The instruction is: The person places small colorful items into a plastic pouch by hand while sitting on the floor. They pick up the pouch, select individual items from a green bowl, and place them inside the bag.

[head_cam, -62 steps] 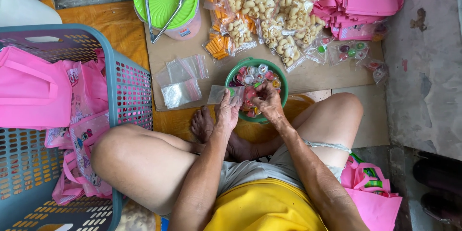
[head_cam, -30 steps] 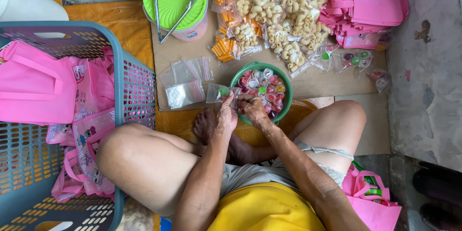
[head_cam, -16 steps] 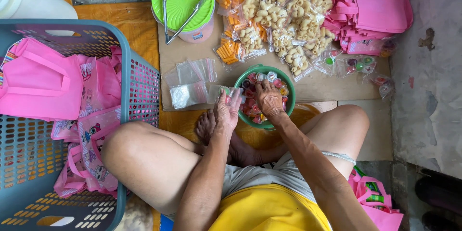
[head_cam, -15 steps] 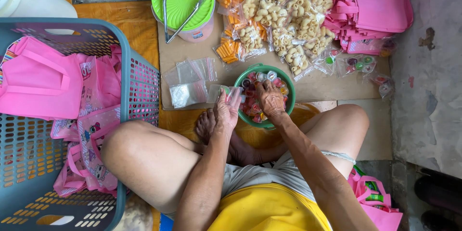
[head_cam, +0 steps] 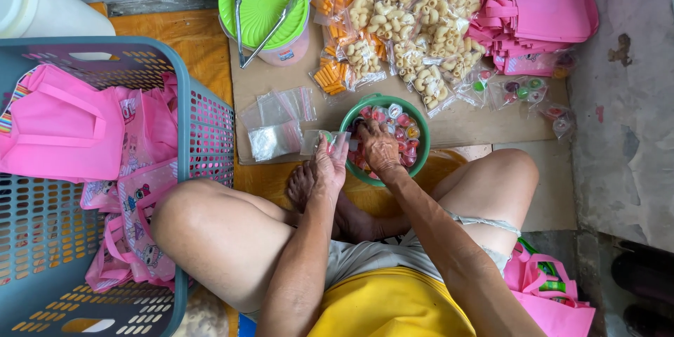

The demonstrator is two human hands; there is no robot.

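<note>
I sit cross-legged on the floor. My left hand holds a small clear plastic bag with a coloured piece inside, just left of a green bowl. The bowl is full of small round jelly cups in several colours. My right hand reaches down into the bowl, fingers among the cups; I cannot tell whether it grips one. A loose stack of empty clear bags lies on cardboard to the left of the bowl.
A blue-grey laundry basket with pink bags stands at my left. Behind the bowl lie packets of puffed snacks, a pink tub with a green lid and tongs, stacked pink bags and filled small bags.
My right hand has gone from beside the left hand into the bowl. The left hand keeps the clear bag at the bowl's left rim.
</note>
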